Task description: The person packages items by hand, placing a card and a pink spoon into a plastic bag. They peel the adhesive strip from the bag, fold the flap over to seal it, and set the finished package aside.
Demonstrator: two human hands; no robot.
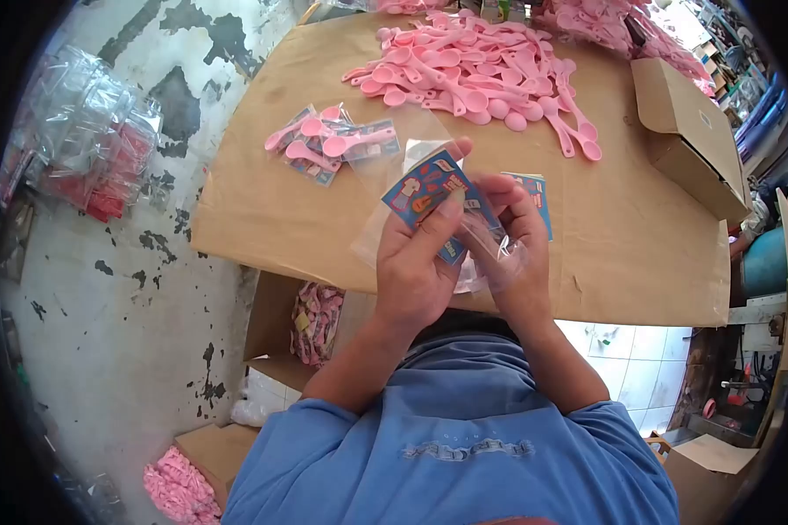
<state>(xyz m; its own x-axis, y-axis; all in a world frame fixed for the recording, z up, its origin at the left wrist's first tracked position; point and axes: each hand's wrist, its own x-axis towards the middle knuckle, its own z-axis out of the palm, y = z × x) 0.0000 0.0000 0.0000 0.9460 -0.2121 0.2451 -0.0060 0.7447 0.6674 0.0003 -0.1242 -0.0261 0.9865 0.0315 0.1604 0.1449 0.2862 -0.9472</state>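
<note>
My left hand (418, 271) is closed on a blue printed card (425, 191), its thumb lying across the front. Close beside it, my right hand (527, 241) is closed around clear plastic bags (484, 249), which bunch up between the two palms. Part of another blue card shows low between the hands. More cards (540, 210) lie on the table just beyond my right hand. To the left are several pink spoons (355, 140) with blue cards in or on clear bags; overlapping plastic hides which. A large heap of loose pink spoons (464, 70) spreads behind my hands.
The cardboard-covered table (280, 223) has an open carton (687, 131) at its right edge. Pink bagged items (595, 22) pile up at the back. Below are a carton (276, 328) and a pink sack (181, 486). Clear packets (87, 122) hang at left.
</note>
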